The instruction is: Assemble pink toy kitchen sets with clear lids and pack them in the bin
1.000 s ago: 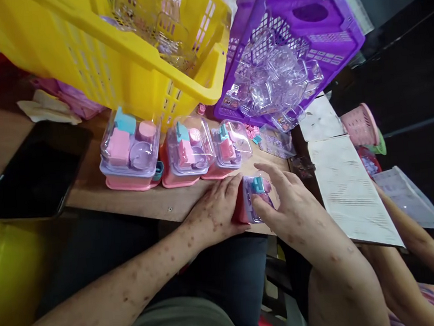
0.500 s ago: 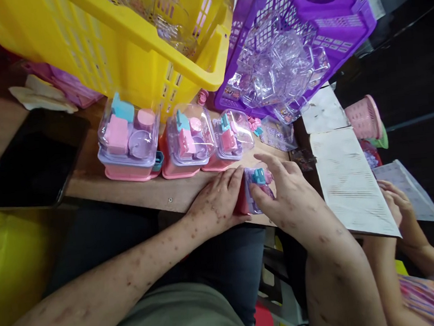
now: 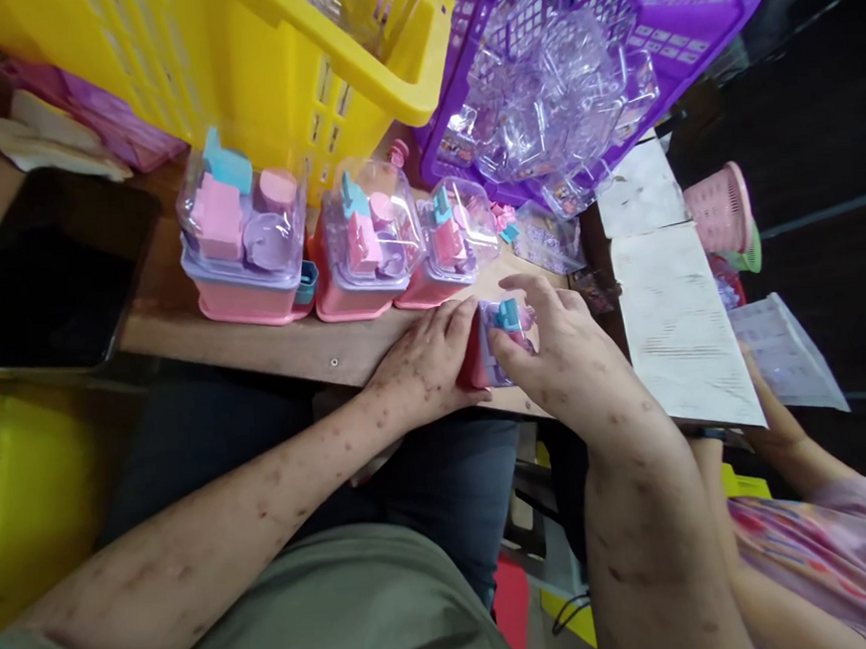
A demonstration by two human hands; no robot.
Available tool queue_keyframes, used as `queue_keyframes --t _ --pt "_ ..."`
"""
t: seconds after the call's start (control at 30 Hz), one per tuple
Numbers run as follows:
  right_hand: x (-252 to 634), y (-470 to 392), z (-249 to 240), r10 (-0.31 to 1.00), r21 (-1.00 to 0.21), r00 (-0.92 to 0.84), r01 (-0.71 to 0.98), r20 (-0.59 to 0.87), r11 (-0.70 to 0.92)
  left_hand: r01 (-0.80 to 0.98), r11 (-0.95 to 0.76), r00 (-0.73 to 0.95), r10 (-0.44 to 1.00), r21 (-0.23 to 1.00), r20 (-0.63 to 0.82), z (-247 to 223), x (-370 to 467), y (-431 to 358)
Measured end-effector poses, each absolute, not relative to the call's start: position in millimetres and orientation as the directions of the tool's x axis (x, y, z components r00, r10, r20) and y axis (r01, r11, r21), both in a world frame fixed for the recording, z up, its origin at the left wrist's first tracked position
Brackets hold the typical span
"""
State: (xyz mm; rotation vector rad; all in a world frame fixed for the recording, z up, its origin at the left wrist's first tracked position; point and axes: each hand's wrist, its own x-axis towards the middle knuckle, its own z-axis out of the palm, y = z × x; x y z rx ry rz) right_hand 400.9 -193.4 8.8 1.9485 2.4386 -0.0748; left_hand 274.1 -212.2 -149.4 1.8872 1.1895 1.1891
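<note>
Both my hands grip one small toy box [image 3: 500, 331] with a pink base and a clear lid, at the near edge of the wooden table [image 3: 270, 345]. My left hand [image 3: 428, 363] clasps its pink left side. My right hand [image 3: 563, 359] wraps over the clear lid, where a teal piece shows inside. Three similar boxes stand in a row just behind: a large one [image 3: 242, 239], a middle one [image 3: 367, 245] and a smaller one [image 3: 453, 243], each with pink, teal and purple pieces under clear lids.
A yellow basket [image 3: 254, 59] and a purple crate [image 3: 577, 63] full of clear lids stand at the back. A dark tablet [image 3: 46, 275] lies at left. Paper sheets [image 3: 676, 315] lie at right, with another person's arm [image 3: 794, 446] below and a pink cup [image 3: 721, 222] beyond.
My hands stay closed on the small box; the right fingers have curled further over its lid. The view has tilted down. The other person's hand has slid under the paper.
</note>
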Motion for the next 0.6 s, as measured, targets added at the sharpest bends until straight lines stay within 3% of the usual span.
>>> queue_keyframes --t 0.6 --pt "403 -196 -6 0.962 -0.039 -0.269 0.962 0.040 0.270 0.396 -0.363 0.214 0.930 0.843 0.299 -141 273 -214"
